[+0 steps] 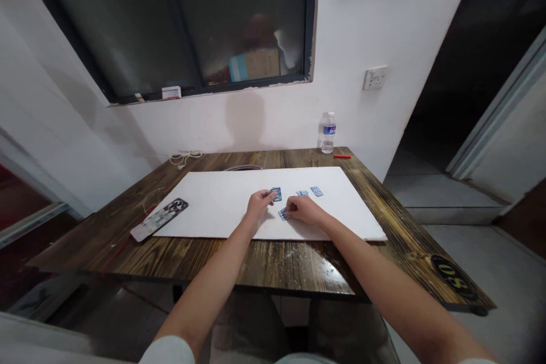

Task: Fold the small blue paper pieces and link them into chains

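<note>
Over the white board (pixel 222 205), my left hand (pixel 259 206) pinches a small flat blue-patterned piece (pixel 277 194) by its left edge. My right hand (pixel 303 209) is closed, its fingertips at a second blue-patterned piece (pixel 282 214). Whether that piece is lifted or lies on the board, I cannot tell. Just beyond the right hand lies another blue-and-white piece (pixel 302 193), partly hidden by the fingers. To its right is one more blue-outlined piece (pixel 316 191) with several bars. The pieces are too small to name by kind.
A phone in a patterned case (pixel 160 219) overlaps the board's left edge. Along the table's back are a white cable (pixel 184 156), a water bottle (pixel 328 133) and a red stick-like object (pixel 342 156). The dark wooden table (pixel 294 264) carries a round "08" sign (pixel 453 276).
</note>
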`<state>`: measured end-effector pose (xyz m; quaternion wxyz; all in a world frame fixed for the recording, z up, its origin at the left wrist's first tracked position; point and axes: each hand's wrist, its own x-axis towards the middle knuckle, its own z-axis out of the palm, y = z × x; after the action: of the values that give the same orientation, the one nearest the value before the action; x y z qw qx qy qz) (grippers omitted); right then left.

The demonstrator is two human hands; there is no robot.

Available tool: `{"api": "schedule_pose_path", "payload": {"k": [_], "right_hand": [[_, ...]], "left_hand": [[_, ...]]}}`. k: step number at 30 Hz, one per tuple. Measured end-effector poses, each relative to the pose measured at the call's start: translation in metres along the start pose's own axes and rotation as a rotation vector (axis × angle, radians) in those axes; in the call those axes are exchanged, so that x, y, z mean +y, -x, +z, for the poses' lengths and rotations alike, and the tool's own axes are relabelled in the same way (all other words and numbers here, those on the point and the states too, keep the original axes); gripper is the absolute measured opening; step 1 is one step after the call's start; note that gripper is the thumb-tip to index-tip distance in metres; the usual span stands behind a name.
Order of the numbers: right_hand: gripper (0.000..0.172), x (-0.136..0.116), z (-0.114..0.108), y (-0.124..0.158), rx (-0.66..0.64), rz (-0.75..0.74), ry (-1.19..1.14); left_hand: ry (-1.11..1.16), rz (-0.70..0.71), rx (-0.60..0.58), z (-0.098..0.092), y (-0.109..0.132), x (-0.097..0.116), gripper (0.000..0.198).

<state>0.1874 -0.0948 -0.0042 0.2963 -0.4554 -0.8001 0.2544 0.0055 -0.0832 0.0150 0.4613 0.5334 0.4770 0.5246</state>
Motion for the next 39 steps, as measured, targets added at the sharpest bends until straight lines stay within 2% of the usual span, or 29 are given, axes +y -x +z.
{"api": "schedule_pose_path", "payload": {"k": [4, 8, 11, 15, 21, 28, 34, 39], "right_hand": [[0.01, -0.003, 0.0, 0.0, 0.043, -0.022, 0.013], [0.021, -0.002, -0.002, -0.004, 0.212, 0.029, -0.105], [0.031, 0.0, -0.002, -0.008, 0.307, 0.045, -0.245], [0.038, 0.001, 0.0, -0.01, 0.292, 0.087, -0.393], [0.04, -0.001, -0.002, -0.011, 0.261, 0.128, -0.557], [0.036, -0.001, -0.005, -0.009, 0.249, 0.155, -0.575], [0.025, 0.0, -0.004, -0.01, 0.273, 0.197, -0.511], [0.019, 0.001, -0.006, -0.012, 0.277, 0.199, -0.508]], "left_hand": [[0.004, 0.022, -0.021, -0.001, 0.0, 0.0, 0.04], [-0.039, 0.042, -0.066, -0.003, 0.0, -0.002, 0.037], [-0.088, 0.027, -0.147, -0.004, 0.001, -0.005, 0.039], [-0.116, 0.003, -0.257, -0.004, 0.002, -0.007, 0.042], [-0.144, 0.024, -0.29, -0.005, 0.003, -0.006, 0.049], [-0.078, 0.014, -0.277, -0.005, 0.001, -0.007, 0.047], [-0.112, -0.011, -0.194, -0.003, 0.001, -0.005, 0.043], [-0.041, -0.031, -0.132, -0.003, 0.001, -0.004, 0.044]]}}
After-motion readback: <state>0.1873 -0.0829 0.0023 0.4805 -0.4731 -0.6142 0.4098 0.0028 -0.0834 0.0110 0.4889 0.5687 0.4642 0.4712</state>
